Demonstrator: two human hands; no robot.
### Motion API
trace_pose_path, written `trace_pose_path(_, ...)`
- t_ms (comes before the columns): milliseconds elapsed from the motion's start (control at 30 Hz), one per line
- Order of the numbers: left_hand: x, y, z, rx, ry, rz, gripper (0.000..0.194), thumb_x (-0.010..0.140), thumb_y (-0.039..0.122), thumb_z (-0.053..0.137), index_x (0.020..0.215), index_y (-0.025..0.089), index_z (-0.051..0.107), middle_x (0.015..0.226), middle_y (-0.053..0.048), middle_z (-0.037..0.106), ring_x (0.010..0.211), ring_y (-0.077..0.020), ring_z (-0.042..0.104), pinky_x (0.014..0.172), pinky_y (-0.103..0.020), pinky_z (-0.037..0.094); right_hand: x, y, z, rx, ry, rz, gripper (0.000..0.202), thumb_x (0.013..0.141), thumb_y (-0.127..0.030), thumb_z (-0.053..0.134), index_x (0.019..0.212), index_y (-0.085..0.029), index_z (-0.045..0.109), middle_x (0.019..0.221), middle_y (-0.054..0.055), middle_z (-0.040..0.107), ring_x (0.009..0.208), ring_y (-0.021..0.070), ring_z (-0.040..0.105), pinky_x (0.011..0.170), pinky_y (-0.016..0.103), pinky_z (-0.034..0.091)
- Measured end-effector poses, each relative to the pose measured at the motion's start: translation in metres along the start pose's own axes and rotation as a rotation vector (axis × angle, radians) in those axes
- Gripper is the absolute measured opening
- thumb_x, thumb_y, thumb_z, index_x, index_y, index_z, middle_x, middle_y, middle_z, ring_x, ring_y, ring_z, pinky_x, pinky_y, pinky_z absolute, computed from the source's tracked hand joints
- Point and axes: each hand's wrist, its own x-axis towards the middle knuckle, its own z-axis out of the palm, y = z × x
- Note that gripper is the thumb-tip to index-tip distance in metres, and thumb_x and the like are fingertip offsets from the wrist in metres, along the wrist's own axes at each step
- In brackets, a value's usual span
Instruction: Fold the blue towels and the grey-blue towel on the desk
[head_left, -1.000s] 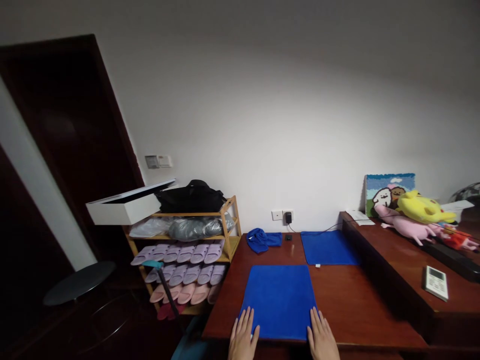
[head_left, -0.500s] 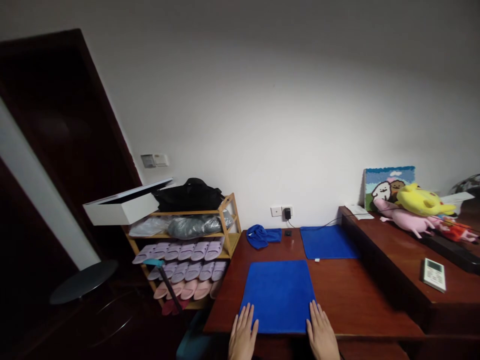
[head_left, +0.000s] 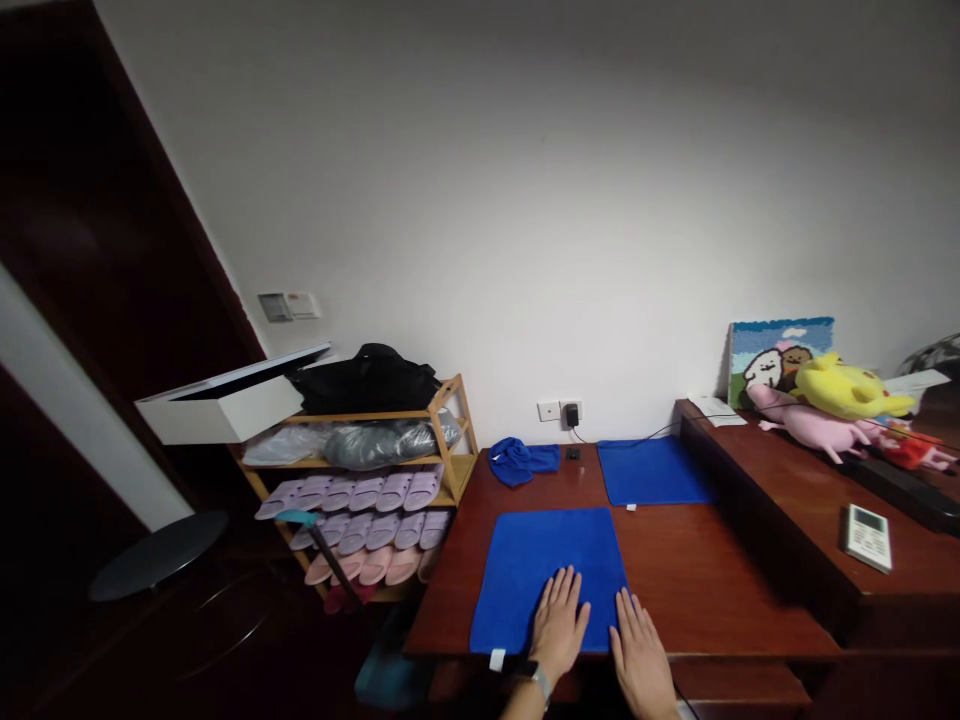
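Observation:
A blue cloth (head_left: 525,560) lies spread flat on the brown wooden table (head_left: 705,590), a white tag (head_left: 497,660) showing at its near left corner. Flat on the cloth, right of its middle, rests my left hand (head_left: 559,620), fingers stretched out and a watch on the wrist. My right hand (head_left: 641,650) lies with fingers extended over the cloth's near right edge. Neither hand grips anything. Farther back on the table are a second flat blue cloth (head_left: 652,472) and a crumpled blue cloth (head_left: 517,460).
To the left stands a wooden rack (head_left: 457,440) with slippers, a black bag (head_left: 367,382) and a white box (head_left: 225,410). On the raised surface at right are plush toys (head_left: 847,388) and a white remote-like device (head_left: 868,537). A plug (head_left: 572,414) sits in the wall.
My left hand has moved right, from the cloth's left edge onto its surface. The tag at the near left corner now shows. My right hand stays at the right edge.

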Motion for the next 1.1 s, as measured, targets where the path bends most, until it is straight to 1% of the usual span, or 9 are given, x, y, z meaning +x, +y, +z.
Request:
trace_pose_path(67,0.013,0.006,0.004,-0.029,-0.042,0.006,0.060,0.107,0.051,0.019,0.161,0.027,0.032,0.167,-0.003,0.033,0.155,-0.0224,0.028,0.128,-0.047,0.026,0.000,0.001,0.002,-0.009,0.004,-0.001,0.070,0.104,-0.055,0.021,0.154,-0.013,0.047,0.163,0.010,0.038,0.152,0.0296,0.033,0.125,0.049,0.032)
trace_pose_path(133,0.015,-0.005,0.003,-0.029,-0.065,-0.025,0.058,0.107,0.051,0.019,0.160,0.031,0.033,0.168,-0.002,0.032,0.156,-0.0229,0.027,0.128,-0.048,0.024,0.000,0.002,0.002,-0.016,0.004,-0.002,0.071,0.104,-0.056,0.020,0.154,-0.013,0.047,0.163,0.010,0.038,0.152,0.0297,0.034,0.124,0.048,0.032)
trace_pose_path(233,0.001,-0.048,-0.008,0.035,-0.063,-0.155,0.056,0.107,0.051,0.022,0.159,0.035,0.033,0.168,-0.001,0.030,0.156,-0.0246,0.026,0.127,-0.051,0.023,-0.001,0.002,0.001,-0.014,-0.007,0.001,0.071,0.104,-0.056,0.019,0.154,-0.013,0.045,0.163,0.009,0.037,0.152,0.0293,0.033,0.125,0.047,0.031)
trace_pose_path(367,-0.034,-0.115,-0.026,0.136,-0.031,-0.350,0.059,0.106,0.051,0.026,0.160,0.030,0.030,0.169,-0.002,0.027,0.156,-0.0257,0.025,0.127,-0.051,0.023,-0.002,-0.001,-0.003,-0.022,-0.057,0.031,0.068,0.104,-0.052,0.020,0.156,-0.015,0.043,0.165,0.006,0.033,0.153,0.0288,0.030,0.125,0.049,0.030)
trace_pose_path(500,-0.051,-0.145,-0.031,0.133,-0.046,-0.362,0.064,0.105,0.054,0.024,0.162,0.026,0.024,0.170,-0.002,0.021,0.156,-0.0238,0.022,0.127,-0.048,0.024,0.014,-0.011,-0.014,-0.015,-0.110,0.116,0.067,0.104,-0.052,0.020,0.159,-0.019,0.037,0.165,0.004,0.031,0.153,0.0281,0.029,0.125,0.050,0.030)
trace_pose_path(733,-0.050,-0.142,-0.029,0.110,-0.050,-0.354,0.064,0.105,0.054,0.023,0.162,0.026,0.025,0.170,-0.002,0.020,0.157,-0.0234,0.021,0.127,-0.049,0.023,0.097,-0.018,-0.046,-0.012,-0.214,0.156,0.065,0.104,-0.049,0.021,0.161,-0.020,0.029,0.168,0.001,0.026,0.157,0.0244,0.019,0.128,0.049,0.019)
trace_pose_path(933,-0.039,-0.146,-0.042,0.063,-0.085,-0.404,0.064,0.104,0.054,0.027,0.159,0.022,0.037,0.167,-0.006,0.031,0.154,-0.0249,0.029,0.126,-0.047,0.027,0.108,-0.006,-0.038,0.000,-0.304,0.112,0.068,0.103,-0.049,0.020,0.161,-0.016,0.028,0.168,0.002,0.025,0.157,0.0246,0.019,0.128,0.049,0.016)
trace_pose_path(1000,-0.021,-0.131,-0.042,0.078,-0.023,-0.392,0.064,0.105,0.051,0.026,0.156,0.018,0.043,0.166,-0.009,0.034,0.153,-0.0260,0.032,0.126,-0.047,0.029,0.105,-0.006,-0.036,-0.003,-0.304,0.117,0.068,0.102,-0.049,0.019,0.161,-0.014,0.027,0.167,0.003,0.024,0.157,0.0243,0.019,0.129,0.048,0.016)
trace_pose_path(1100,0.019,-0.085,-0.029,0.042,0.014,-0.231,0.061,0.106,0.048,0.023,0.155,0.019,0.045,0.166,-0.008,0.036,0.153,-0.0247,0.033,0.126,-0.046,0.029,0.105,-0.007,-0.037,-0.008,-0.301,0.120,0.068,0.102,-0.048,0.019,0.161,-0.014,0.027,0.167,0.003,0.026,0.157,0.0238,0.019,0.129,0.047,0.016)
